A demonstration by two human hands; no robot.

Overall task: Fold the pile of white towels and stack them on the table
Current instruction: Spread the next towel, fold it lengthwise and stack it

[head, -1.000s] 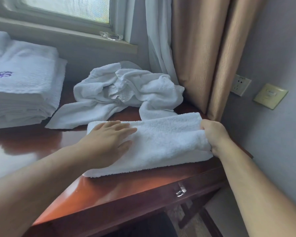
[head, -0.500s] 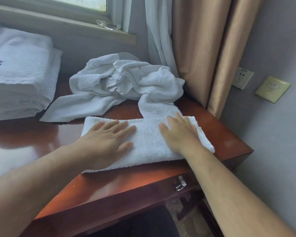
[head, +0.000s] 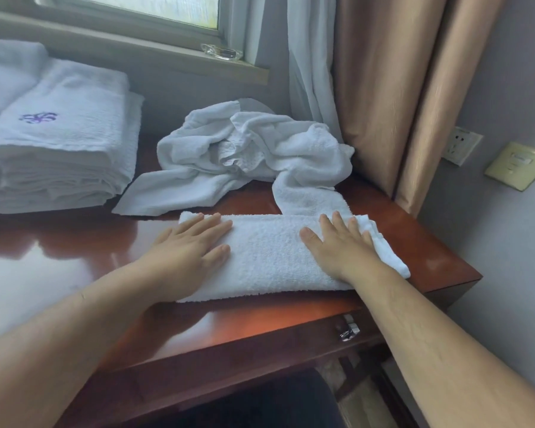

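We list a red-brown desk [head: 74, 251] spanning the frame's middle. At upper left, a stack [head: 59, 149] of folded white towels, the top one with a purple emblem. Upper centre, a crumpled pile [head: 250, 149] of white towels, one strip trailing down to touch the folded towel [head: 266, 257] at centre. Our left hand [head: 192, 248] lies flat, fingers straight, on that towel's left end; our right hand [head: 340, 245] lies flat, fingers spread, near its right end.
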